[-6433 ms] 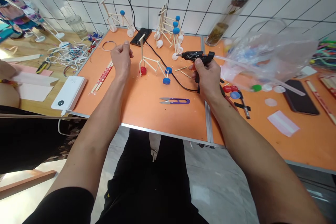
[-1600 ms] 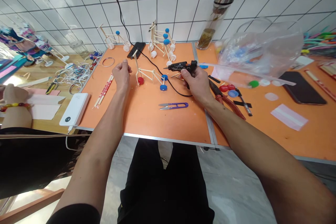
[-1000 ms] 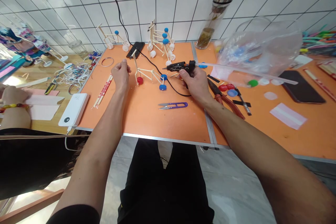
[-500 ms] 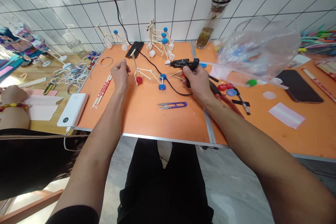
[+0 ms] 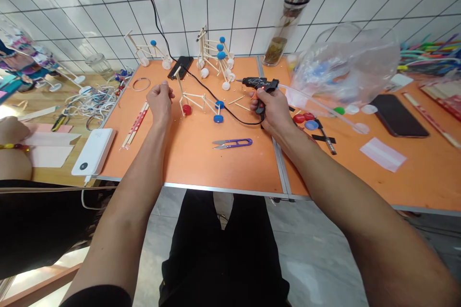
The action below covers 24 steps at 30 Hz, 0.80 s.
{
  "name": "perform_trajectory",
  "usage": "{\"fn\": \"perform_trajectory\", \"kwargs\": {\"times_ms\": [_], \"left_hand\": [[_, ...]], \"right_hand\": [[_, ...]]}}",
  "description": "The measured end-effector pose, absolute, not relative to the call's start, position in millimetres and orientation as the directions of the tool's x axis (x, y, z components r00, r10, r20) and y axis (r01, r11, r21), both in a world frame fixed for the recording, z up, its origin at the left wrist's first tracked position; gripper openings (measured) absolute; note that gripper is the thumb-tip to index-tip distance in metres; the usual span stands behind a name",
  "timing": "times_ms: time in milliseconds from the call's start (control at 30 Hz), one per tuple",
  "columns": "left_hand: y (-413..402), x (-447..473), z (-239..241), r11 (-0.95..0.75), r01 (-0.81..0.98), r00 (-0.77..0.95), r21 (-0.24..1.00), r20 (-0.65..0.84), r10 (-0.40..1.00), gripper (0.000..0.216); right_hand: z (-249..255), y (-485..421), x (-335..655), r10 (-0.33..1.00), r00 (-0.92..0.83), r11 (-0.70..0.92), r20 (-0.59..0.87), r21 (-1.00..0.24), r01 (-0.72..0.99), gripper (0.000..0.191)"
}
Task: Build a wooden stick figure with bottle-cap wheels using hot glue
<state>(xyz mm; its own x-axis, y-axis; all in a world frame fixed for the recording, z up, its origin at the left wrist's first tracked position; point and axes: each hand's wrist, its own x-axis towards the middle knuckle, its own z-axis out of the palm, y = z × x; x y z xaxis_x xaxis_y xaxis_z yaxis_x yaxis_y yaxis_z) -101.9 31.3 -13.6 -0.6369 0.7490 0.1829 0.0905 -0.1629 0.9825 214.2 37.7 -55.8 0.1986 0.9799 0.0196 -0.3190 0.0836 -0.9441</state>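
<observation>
My right hand [image 5: 274,104] is wrapped round the handle of a black hot glue gun [image 5: 257,83]. Its nozzle points left, and a clear glue stick [image 5: 317,100] sticks out of its back. My left hand [image 5: 159,100] rests on the orange table with its fingers curled closed; whatever they may hold is hidden. Just right of it stands a small stick frame [image 5: 194,98] with a red cap [image 5: 186,110] and blue caps [image 5: 218,118] as wheels. Purple thread snips [image 5: 233,143] lie in front of it. Short loose sticks [image 5: 236,100] lie near the glue gun.
Other stick frames [image 5: 215,53] stand at the back. A glass bottle [image 5: 284,29], a plastic bag [image 5: 345,67], loose caps [image 5: 311,125] and a phone [image 5: 399,115] are on the right. At left are a white power bank [image 5: 94,151] and another person's hand [image 5: 14,134].
My right hand has drawn the glue gun a little away from the stick frame, its nozzle now further right of the white cap. My left hand stays closed beside the frame. The view has shifted slightly.
</observation>
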Motion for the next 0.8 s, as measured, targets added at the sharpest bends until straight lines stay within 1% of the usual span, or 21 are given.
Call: {"fn": "perform_trajectory", "kwargs": {"times_ms": [133, 200, 300, 467, 567, 700, 800], "left_hand": [[31, -102, -12, -0.148, 0.086, -0.641, 0.985, 0.169, 0.748, 0.051], [31, -102, -12, -0.136, 0.082, -0.649, 0.987, 0.156, 0.745, 0.047], [32, -102, -12, -0.131, 0.079, -0.653, 0.988, 0.151, 0.742, 0.045], [33, -101, -13, -0.122, 0.087, -0.651, 0.989, 0.150, 0.744, 0.043], [32, -100, -13, -0.113, 0.086, -0.653, 0.990, 0.142, 0.744, 0.041], [30, -98, -11, -0.121, 0.078, -0.651, 0.990, 0.142, 0.745, 0.041], [29, -98, -11, -0.127, 0.080, -0.642, 0.989, 0.148, 0.753, 0.041]], "right_hand": [[-58, 43, 217, 0.952, 0.276, 0.217, 0.132, -0.928, -0.303, 0.017], [-60, 44, 217, 0.947, 0.281, 0.239, 0.156, -0.926, -0.292, 0.019], [-61, 46, 218, 0.948, 0.268, 0.247, 0.172, -0.929, -0.274, 0.026], [-56, 46, 221, 0.933, 0.312, 0.257, 0.177, -0.936, -0.238, 0.022], [-51, 43, 221, 0.936, 0.302, 0.254, 0.180, -0.940, -0.228, 0.023], [-47, 36, 218, 0.942, 0.300, 0.226, 0.148, -0.943, -0.245, 0.021], [-46, 34, 215, 0.945, 0.294, 0.216, 0.140, -0.945, -0.244, 0.023]]}}
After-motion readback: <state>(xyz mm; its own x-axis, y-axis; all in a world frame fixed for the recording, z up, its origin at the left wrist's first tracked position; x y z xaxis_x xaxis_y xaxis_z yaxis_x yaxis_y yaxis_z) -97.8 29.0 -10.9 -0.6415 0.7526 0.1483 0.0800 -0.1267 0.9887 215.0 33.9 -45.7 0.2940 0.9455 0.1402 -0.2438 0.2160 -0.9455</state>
